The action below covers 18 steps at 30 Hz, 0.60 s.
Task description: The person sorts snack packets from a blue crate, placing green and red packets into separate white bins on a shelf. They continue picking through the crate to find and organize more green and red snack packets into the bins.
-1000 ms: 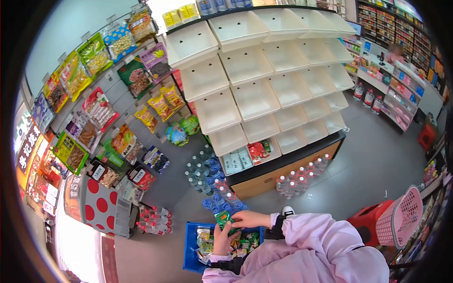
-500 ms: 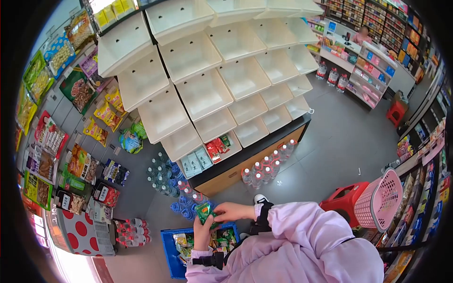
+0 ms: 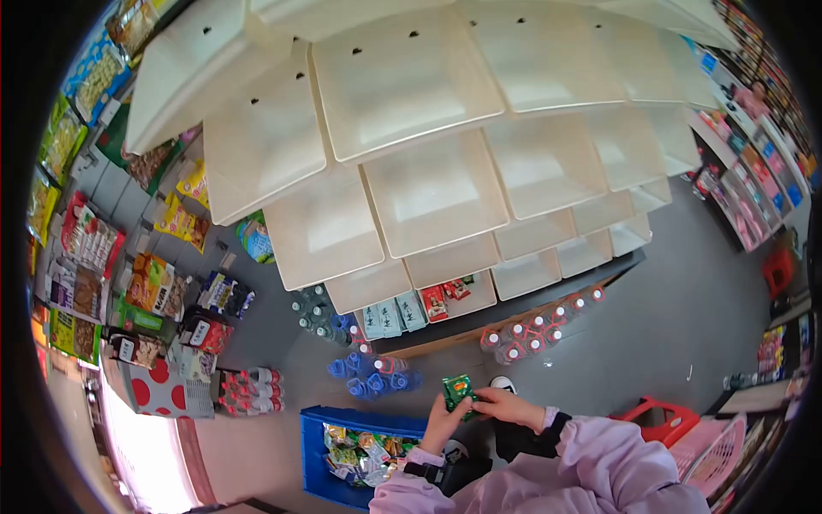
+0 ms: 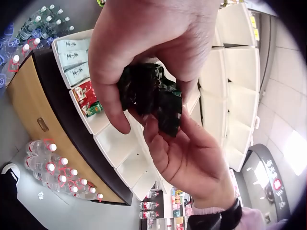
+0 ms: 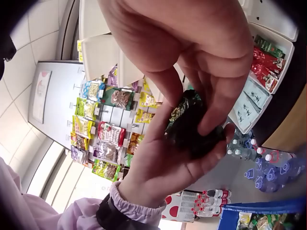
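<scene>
Small green snack packets (image 3: 457,389) are held up in front of the body, between both hands. My left hand (image 3: 440,423) grips them from the left, thumb and fingers curled round their sides. From the right, my right hand (image 3: 512,406) pinches their lower edge. The packets (image 4: 156,93) look dark in the left wrist view, and fingers cover part of them. Beside and below the hands stands a blue crate (image 3: 313,454) with many mixed small packets in it. On the rack ahead, one low bin (image 3: 481,289) holds red and green packets.
Pale blue packets (image 3: 394,317) fill the bin to the left. White bins (image 3: 437,188) rise above in tiers. Bottle packs (image 3: 535,334) and blue-capped bottles (image 3: 372,377) stand on the floor by the rack. A red stool (image 3: 659,420) and pink basket (image 3: 711,454) are at right.
The head view has come nearer the rack and tilted. Both hands, still holding the green packets, have shifted from above the crate to its right side.
</scene>
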### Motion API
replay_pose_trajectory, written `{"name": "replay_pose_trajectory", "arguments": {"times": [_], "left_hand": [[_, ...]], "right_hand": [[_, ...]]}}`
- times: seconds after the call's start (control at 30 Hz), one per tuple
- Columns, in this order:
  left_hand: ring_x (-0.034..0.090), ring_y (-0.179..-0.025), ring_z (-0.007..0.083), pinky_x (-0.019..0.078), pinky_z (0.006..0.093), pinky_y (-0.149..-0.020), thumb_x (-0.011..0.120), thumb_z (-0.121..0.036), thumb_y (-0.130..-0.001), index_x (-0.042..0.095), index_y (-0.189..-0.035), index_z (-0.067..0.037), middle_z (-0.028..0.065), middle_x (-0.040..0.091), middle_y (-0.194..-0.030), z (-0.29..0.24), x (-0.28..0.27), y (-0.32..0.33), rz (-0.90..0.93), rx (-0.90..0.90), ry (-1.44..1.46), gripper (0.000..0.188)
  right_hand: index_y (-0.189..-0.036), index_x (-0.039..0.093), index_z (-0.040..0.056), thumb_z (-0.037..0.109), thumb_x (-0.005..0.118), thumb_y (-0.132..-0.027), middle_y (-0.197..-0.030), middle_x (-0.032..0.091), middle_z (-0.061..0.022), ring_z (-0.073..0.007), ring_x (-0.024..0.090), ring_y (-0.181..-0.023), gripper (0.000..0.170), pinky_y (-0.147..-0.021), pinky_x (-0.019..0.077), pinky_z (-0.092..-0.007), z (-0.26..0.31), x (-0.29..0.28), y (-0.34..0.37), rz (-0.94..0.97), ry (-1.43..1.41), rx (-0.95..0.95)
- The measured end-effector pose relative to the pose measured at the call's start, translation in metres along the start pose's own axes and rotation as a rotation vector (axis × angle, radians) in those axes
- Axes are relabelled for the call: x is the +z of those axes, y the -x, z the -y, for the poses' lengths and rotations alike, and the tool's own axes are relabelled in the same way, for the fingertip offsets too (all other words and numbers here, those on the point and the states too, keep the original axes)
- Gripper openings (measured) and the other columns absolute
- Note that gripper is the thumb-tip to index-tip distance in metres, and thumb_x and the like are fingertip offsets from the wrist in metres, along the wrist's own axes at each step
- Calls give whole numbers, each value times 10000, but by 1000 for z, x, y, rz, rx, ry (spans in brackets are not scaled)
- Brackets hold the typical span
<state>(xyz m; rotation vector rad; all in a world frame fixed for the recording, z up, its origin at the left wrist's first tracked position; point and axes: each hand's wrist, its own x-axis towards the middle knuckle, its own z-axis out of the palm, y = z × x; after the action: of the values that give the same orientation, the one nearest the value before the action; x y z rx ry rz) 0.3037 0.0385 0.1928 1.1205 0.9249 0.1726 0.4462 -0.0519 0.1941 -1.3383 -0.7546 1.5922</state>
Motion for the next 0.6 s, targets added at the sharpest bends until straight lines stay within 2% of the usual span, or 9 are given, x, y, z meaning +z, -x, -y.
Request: {"name": "replay_pose_trajectory", "arguments": {"times": [0.03, 0.13, 0.2, 0.27, 0.43, 0.47, 0.57, 0.6], "left_hand": [[535, -807, 118, 475, 256, -655, 589, -223, -805, 422, -1065, -38, 51, 523, -939, -5, 9, -9, -25, -48, -39, 360], [522, -800, 107, 454, 239, -663, 601, -245, -794, 437, -1048, -30, 47, 529, -912, 27, 24, -49, -40, -35, 110, 371], [518, -790, 112, 443, 244, -666, 612, -254, -782, 455, -1029, -10, 52, 534, -885, 40, 33, -68, -100, 33, 79, 381], [516, -817, 137, 426, 263, -718, 617, -252, -769, 472, -1026, 16, 73, 542, -881, 56, 35, -88, -146, 51, -43, 399], [522, -749, 185, 416, 302, -656, 610, -243, -759, 474, -940, 34, 116, 531, -813, 88, 31, -119, -234, 145, -88, 358], [517, -744, 194, 410, 306, -653, 608, -230, -760, 460, -938, 40, 117, 518, -810, 88, 28, -121, -255, 106, -84, 356], [491, -806, 124, 408, 261, -705, 580, -172, -789, 429, -1024, 18, 77, 512, -889, 103, 15, -132, -251, 108, -81, 338], [490, -808, 116, 408, 256, -704, 576, -159, -791, 428, -1031, 18, 73, 513, -892, 111, 11, -135, -264, 98, -120, 333]], "right_hand": [[-1116, 457, -20, 178, 470, -864, -974, 540, -69, -121, 528, -833, 321, -701, 455, -245, -8, -8, -4, -52, -13, 7], [-1128, 443, -19, 170, 450, -869, -967, 539, -83, -128, 538, -804, 321, -679, 461, -245, -24, -31, -16, -146, -70, 84], [-1200, 387, -2, 163, 418, -878, -977, 533, -92, -129, 537, -785, 363, -652, 463, -241, -39, -45, -25, -155, -31, 134], [-1227, 360, 10, 175, 405, -888, -1032, 506, -87, -134, 519, -846, 380, -688, 464, -251, -54, -53, -35, -196, -6, 178], [-1281, 296, 18, 176, 383, -897, -1102, 475, -90, -135, 501, -894, 424, -704, 461, -254, -72, -59, -61, -220, 0, 248], [-1289, 284, 23, 165, 376, -897, -1131, 461, -95, -138, 501, -905, 427, -706, 461, -253, -78, -58, -67, -226, -10, 252], [-1287, 288, 22, 153, 369, -896, -1140, 457, -96, -141, 500, -917, 421, -710, 462, -251, -94, -55, -86, -234, -14, 279], [-1263, 324, 20, 153, 394, -885, -1006, 512, -93, -117, 516, -774, 407, -641, 453, -231, -101, -52, -93, -278, -22, 209]]}}
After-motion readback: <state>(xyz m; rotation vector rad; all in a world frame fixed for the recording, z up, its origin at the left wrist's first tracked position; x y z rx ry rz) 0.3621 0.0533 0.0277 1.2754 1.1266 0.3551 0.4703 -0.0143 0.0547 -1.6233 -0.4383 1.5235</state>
